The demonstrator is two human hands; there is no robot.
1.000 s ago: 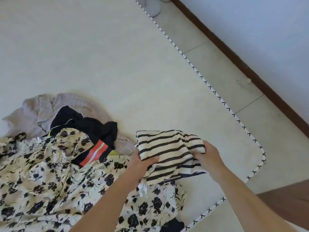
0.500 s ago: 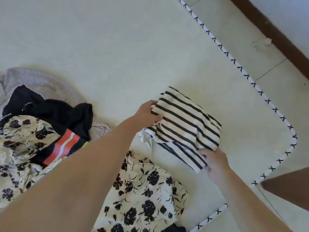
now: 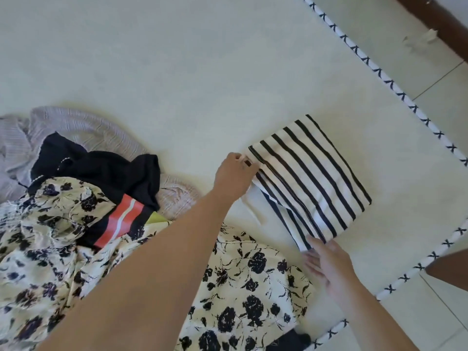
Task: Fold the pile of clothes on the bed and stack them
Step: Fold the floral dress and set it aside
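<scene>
Two hands are on the job: your left hand (image 3: 234,174) pinches the far near-side corner of the folded striped top (image 3: 310,178) between curled fingertips, and your right hand (image 3: 329,264) lies with fingers fairly straight and spread at the closer corner, touching the edge of the cloth rather than gripping it. Between them the striped top rests flat on the bed (image 3: 177,72), close to the bed's right edge and near its front right corner, where the black-and-white braided trim (image 3: 379,72) runs. Expect it to handle as light, soft and limp: it will sag and unfold if you lift it by one point, so take it by two corners of the same folded edge, or slide a flat palm beneath it, and press the layers down to keep them square. It is cream with thin black stripes, folded to a rough rectangle, with a layered edge and a narrow white strip (image 3: 253,209) trailing from the side nearest your left wrist. Further out, toward the bed's front left, the unfolded pile waits: a cream dress with black flowers (image 3: 243,282) just beside your right hand, a black garment with an orange and white band (image 3: 119,219), and a pale lilac knitted piece (image 3: 83,130) beneath them. By my judgement this is the first folded item, and the rest are not yet begun.
</scene>
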